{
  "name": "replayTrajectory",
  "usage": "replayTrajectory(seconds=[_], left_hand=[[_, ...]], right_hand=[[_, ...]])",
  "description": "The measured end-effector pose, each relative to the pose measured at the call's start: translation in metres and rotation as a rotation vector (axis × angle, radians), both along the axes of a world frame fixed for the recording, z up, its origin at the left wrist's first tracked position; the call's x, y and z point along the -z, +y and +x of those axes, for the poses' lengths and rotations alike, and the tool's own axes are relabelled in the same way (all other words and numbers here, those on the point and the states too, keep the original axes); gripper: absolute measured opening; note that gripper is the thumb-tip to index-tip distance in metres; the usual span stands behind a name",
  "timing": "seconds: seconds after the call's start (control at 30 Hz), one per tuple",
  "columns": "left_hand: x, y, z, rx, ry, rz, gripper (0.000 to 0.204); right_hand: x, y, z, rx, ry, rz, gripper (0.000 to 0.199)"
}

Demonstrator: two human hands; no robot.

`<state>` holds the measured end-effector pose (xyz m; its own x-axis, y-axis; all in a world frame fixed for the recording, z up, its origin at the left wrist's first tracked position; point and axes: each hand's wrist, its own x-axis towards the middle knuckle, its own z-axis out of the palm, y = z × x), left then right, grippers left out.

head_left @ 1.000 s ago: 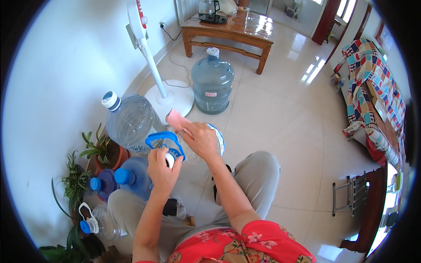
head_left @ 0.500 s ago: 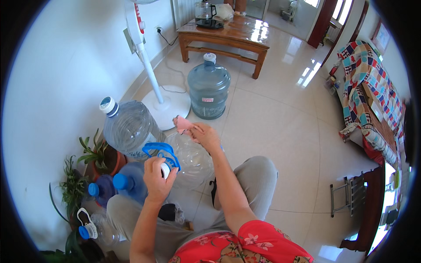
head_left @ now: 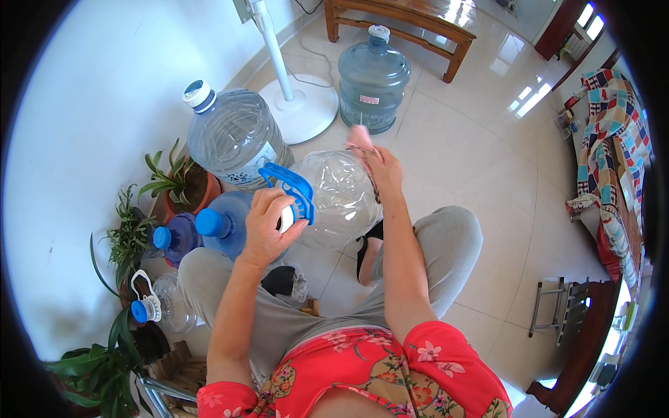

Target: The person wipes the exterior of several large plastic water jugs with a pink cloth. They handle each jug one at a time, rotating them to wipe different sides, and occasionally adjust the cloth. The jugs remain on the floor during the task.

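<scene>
A clear plastic water bottle (head_left: 336, 197) lies tilted between my knees, its neck toward me and its base away. My left hand (head_left: 268, 226) is wrapped round the bottle's neck, beside the blue carrying handle (head_left: 289, 184). In my right hand (head_left: 383, 171) is a pink cloth (head_left: 359, 139), pressed against the bottle's far right side. Just left of the bottle stand a large clear jug with a white cap (head_left: 233, 132) and a blue jug (head_left: 233, 221).
A blue-tinted water jug (head_left: 374, 87) stands ahead, beside a white fan base (head_left: 300, 111). Potted plants (head_left: 188, 184) and smaller bottles (head_left: 182, 238) line the left wall. A wooden table (head_left: 404, 24) is at the back, a folding stool (head_left: 557, 306) at the right.
My right hand has moved the cloth along the bottle to its far right side. The bottle has swung slightly, while my left hand keeps its neck. The view has tipped downward.
</scene>
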<state>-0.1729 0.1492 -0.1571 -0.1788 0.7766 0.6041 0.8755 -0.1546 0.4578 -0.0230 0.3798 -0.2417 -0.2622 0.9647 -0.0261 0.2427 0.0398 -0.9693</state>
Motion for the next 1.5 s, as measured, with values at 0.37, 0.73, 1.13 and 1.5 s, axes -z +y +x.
replayTrajectory(seconds=[0.37, 0.73, 1.13, 1.5], left_hand=[[0.001, -0.001, 0.009, 0.083, 0.102, -0.04, 0.049], [0.007, -0.012, 0.004, 0.102, 0.052, -0.045, 0.047], [0.009, -0.01, 0.018, 0.178, 0.143, -0.081, 0.038], [0.011, -0.012, 0.029, 0.15, 0.252, -0.065, 0.039]], right_hand=[[-0.044, 0.031, -0.059, -0.706, -0.38, 0.192, 0.045], [0.073, 0.084, -0.013, -0.012, -0.649, 0.014, 0.038], [0.032, 0.088, -0.012, -0.454, -0.329, 0.037, 0.04], [0.047, 0.088, -0.058, -0.512, -0.575, 0.217, 0.031]])
